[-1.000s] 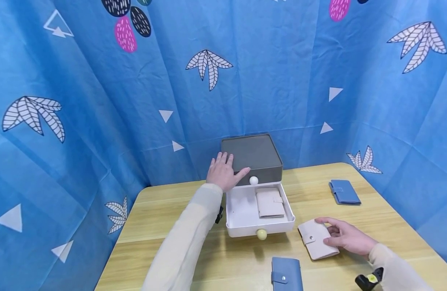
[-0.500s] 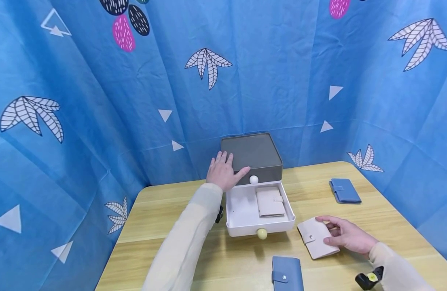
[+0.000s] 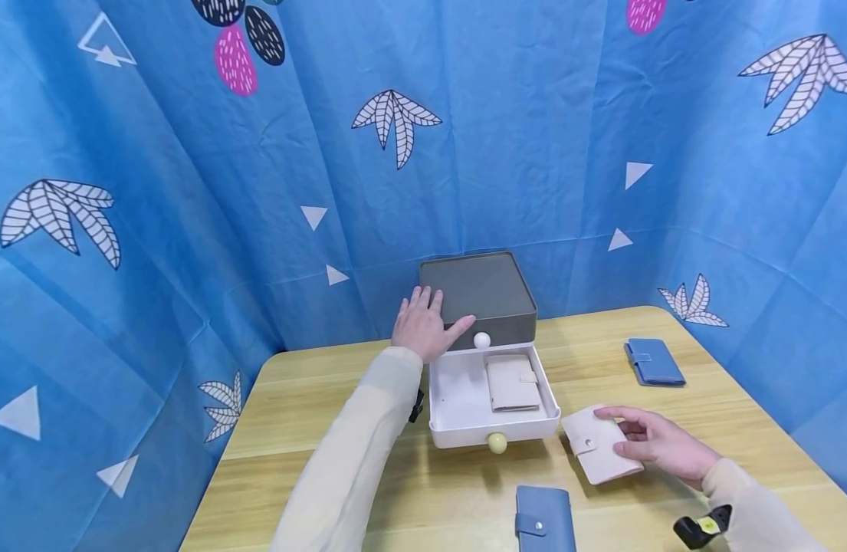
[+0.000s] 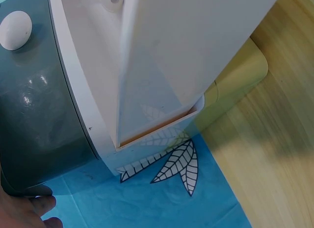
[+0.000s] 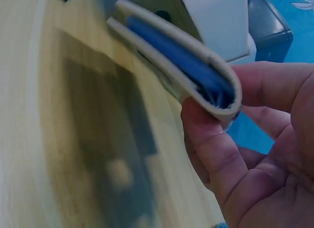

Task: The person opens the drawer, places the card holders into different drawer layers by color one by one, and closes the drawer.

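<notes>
A cream snap-tab card holder (image 3: 594, 448) is pinched at its right edge by my right hand (image 3: 664, 448). In the right wrist view this card holder (image 5: 184, 49) appears edge-on, raised off the table, with blue inner sleeves between its covers. My left hand (image 3: 419, 326) rests with fingers spread on the left side of a small chest with a dark grey top drawer (image 3: 481, 287). Its white drawer (image 3: 457, 395) stands pulled out below, and a second cream card holder (image 3: 511, 383) lies in its right half. The left wrist view shows a few left fingertips (image 4: 41, 206) by the grey drawer's edge.
One blue card holder (image 3: 543, 521) lies at the table's front, partly cut off by the frame. Another blue card holder (image 3: 654, 362) is at the far right. A blue patterned curtain (image 3: 533, 138) hangs behind and beside the wooden table (image 3: 313, 391).
The right hand has lifted the cream card holder slightly and shifted it a little toward the drawer. The left hand keeps its place on the chest.
</notes>
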A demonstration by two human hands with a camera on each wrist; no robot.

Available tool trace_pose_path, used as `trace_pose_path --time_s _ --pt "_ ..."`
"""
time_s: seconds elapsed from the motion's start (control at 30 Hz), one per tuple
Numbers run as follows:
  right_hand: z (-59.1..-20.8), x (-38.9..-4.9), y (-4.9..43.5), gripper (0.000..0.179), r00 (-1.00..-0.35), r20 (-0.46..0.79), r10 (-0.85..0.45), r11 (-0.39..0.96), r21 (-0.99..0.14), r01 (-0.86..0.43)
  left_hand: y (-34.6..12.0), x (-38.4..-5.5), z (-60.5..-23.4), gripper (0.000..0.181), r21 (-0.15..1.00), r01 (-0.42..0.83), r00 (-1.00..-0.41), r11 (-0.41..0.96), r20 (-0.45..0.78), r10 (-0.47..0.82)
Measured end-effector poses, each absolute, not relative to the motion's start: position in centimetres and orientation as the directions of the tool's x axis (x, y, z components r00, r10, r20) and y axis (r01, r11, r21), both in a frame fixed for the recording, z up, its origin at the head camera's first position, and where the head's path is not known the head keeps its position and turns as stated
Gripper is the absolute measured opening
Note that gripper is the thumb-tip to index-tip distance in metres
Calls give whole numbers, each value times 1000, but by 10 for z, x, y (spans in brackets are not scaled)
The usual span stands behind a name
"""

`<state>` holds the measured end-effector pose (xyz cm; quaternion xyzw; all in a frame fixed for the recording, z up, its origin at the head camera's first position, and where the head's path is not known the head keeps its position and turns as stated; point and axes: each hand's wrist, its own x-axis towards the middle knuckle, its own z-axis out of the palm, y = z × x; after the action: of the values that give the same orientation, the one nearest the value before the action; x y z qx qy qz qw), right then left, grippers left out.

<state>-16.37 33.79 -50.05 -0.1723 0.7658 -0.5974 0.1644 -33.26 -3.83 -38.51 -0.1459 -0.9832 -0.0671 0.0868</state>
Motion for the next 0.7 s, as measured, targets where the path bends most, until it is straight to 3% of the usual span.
trace_pose_path --time_s 0.13,0.33,0.7 --pt "-491 -162 336 56 -880 -13 -475 168 -983 -76 -38 -332 -385 109 106 295 -944 950 188 273" --pt "-469 -163 338 56 -918 17 -396 133 -988 -76 -38 -332 -385 109 105 297 -943 949 187 274" --pt "-423 -166 338 59 -944 178 -277 125 -968 -219 -39 -333 -385 110 112 297 -943 948 192 272"
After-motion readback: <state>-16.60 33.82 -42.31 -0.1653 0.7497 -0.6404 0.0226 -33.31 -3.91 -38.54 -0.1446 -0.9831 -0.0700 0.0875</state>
